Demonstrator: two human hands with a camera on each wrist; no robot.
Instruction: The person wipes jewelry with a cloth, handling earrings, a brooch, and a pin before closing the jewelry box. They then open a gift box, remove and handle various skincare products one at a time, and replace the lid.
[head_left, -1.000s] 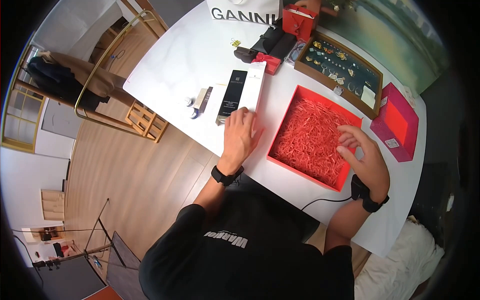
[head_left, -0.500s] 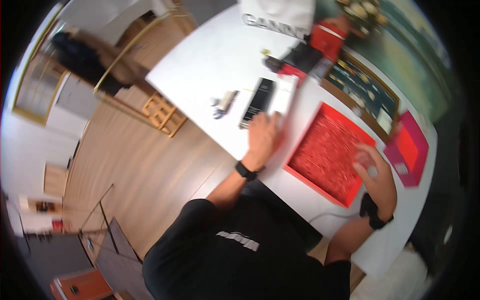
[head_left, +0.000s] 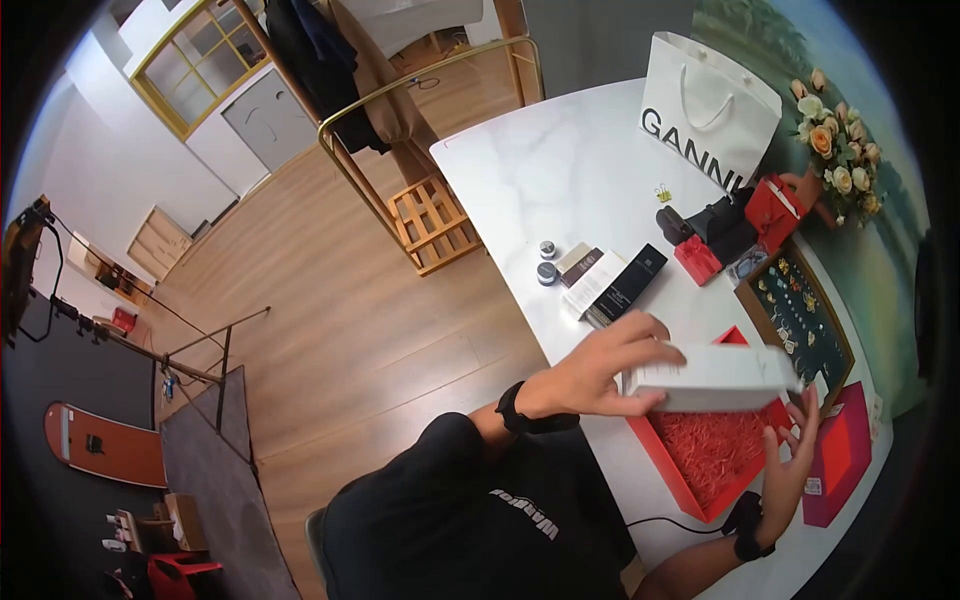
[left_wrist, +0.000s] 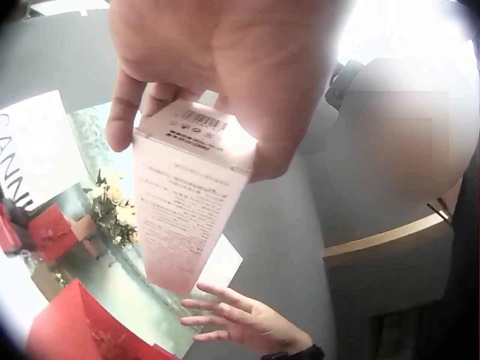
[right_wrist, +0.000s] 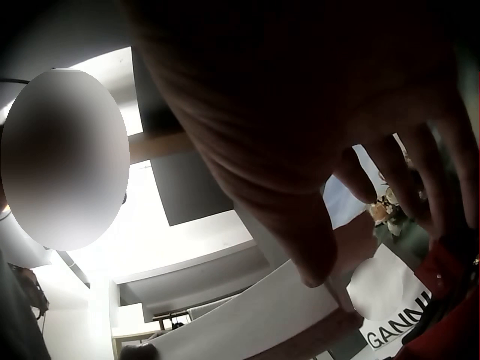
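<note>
A long white carton with printed text is held in the air by one end in my left hand. In the left wrist view, the fingers and thumb pinch the carton around its barcoded end. Below it on the table lies a red gift box filled with red shredded paper, partly hidden by the carton. My right hand, fingers spread and holding nothing, is close to the carton's far end, over the gift box's right side.
A black carton, small boxes and two small jars lie left of the gift box. A jewellery tray and magenta box stand right. Farther back are a white paper bag, red bag and flowers.
My left hand has lifted the white carton from beside the black carton and brought it right, over the gift box. My right hand's fingers have spread. The head view has turned left.
</note>
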